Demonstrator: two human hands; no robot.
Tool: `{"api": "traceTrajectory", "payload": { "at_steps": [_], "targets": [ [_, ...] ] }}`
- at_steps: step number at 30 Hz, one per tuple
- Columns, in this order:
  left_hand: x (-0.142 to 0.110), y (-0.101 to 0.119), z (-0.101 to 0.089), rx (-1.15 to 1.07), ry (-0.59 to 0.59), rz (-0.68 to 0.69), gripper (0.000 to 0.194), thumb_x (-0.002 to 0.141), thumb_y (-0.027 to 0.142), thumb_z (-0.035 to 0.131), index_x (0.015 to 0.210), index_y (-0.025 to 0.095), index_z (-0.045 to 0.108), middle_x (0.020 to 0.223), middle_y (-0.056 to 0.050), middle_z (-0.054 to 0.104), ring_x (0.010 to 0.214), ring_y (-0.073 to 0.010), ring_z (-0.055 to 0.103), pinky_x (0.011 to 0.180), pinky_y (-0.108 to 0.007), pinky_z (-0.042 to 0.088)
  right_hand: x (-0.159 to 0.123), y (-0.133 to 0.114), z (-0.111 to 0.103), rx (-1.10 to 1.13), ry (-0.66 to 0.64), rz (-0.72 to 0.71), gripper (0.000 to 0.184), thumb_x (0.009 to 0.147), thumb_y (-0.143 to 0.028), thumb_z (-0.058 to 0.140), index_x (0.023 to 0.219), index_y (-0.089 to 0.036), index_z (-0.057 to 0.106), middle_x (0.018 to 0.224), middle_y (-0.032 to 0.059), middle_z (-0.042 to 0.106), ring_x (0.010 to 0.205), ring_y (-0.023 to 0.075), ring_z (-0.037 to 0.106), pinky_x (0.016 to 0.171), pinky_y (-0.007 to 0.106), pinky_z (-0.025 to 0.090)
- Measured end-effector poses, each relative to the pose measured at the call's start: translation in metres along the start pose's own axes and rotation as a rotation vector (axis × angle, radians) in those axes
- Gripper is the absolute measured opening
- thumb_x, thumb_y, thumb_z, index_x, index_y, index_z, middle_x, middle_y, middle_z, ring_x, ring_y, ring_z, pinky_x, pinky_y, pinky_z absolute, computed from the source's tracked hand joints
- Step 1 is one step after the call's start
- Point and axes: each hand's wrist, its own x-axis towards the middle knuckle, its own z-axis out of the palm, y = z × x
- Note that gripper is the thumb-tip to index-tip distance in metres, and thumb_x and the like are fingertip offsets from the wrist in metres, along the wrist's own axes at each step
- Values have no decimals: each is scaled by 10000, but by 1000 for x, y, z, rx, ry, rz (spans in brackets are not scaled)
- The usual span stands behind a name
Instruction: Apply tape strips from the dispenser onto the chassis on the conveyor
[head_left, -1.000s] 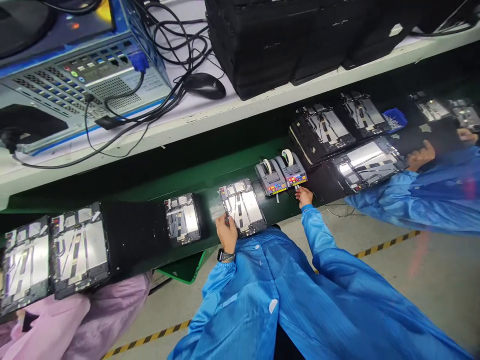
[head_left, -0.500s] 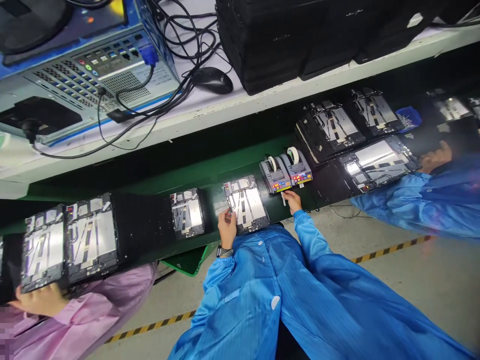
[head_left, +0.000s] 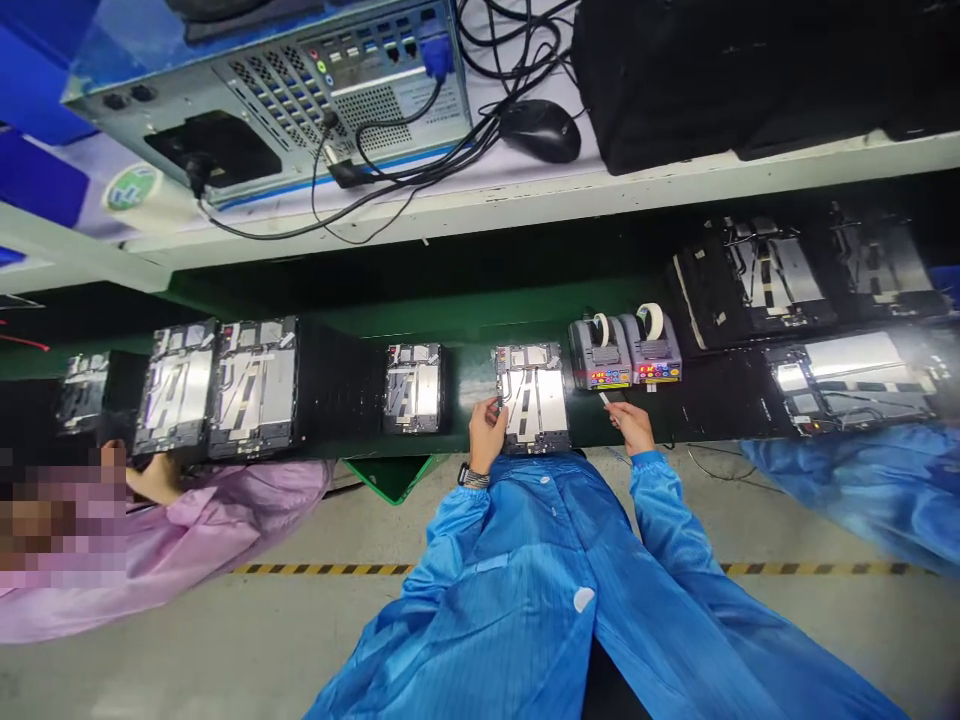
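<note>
An opened tablet (head_left: pixel 534 398), its silvery inside and dark ribbon cables facing up, lies on the bench in front of me. At its left edge is my left hand (head_left: pixel 487 432), thumb and fingers closed together; what is between the fingertips is too small to make out. My right hand (head_left: pixel 632 425) pinches a short white strip of tape (head_left: pixel 604 398) by its end, just below two grey tape dispensers (head_left: pixel 606 352). White tape rolls (head_left: pixel 651 321) sit on top of the dispensers, and their front panels are lit.
Another opened tablet (head_left: pixel 413 388) lies to the left, with more (head_left: pixel 256 385) beyond it near a co-worker's pink sleeve (head_left: pixel 225 510). Right of the dispensers are stacked tablets (head_left: pixel 780 275) and a co-worker's blue sleeve (head_left: pixel 862 490). A shelf edge (head_left: pixel 495 215) runs above the bench.
My right hand has drawn away from the right dispenser, past the left one, with a tape strip. My left hand's fingers have closed at the tablet's edge. The view has swung left.
</note>
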Motion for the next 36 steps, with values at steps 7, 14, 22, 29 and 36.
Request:
{"api": "traceTrajectory", "payload": {
  "at_steps": [7,14,22,29,36],
  "targets": [
    [21,2,-6,-91,-34,-42,353,926,460,625,1109,171,710,956,-74,691,818,-172,629,795,-317,538,-34,-113,99,-470,-714,-353,213,803,-354,736,758,-146,751,719,38,707,679,151,596,651,257,442],
    [54,5,-7,-222,-47,-54,327,914,455,625,1054,170,705,905,-64,703,803,-171,639,796,-321,544,-28,-160,185,-1072,-661,-398,124,805,-182,659,727,-145,749,663,43,699,659,150,623,682,239,426],
    [68,3,-1,-273,-73,-61,321,900,444,645,1025,155,705,894,-64,708,806,-169,647,785,-315,552,-22,-163,193,-1175,-668,-357,151,854,-207,655,800,-142,780,694,67,724,732,176,677,737,240,448],
    [75,12,-2,-239,-81,-64,319,878,453,669,988,156,696,857,-49,695,778,-155,634,762,-282,526,-26,-168,198,-1280,-649,-364,170,882,-220,636,862,-148,789,855,104,776,837,190,710,768,236,455],
    [76,30,-7,94,-77,-19,253,876,398,679,983,169,691,798,-33,682,704,-162,622,711,-282,491,-28,-168,201,-1339,-616,-377,198,879,-219,638,960,-132,795,956,143,786,925,219,731,804,250,474]
  ]
}}
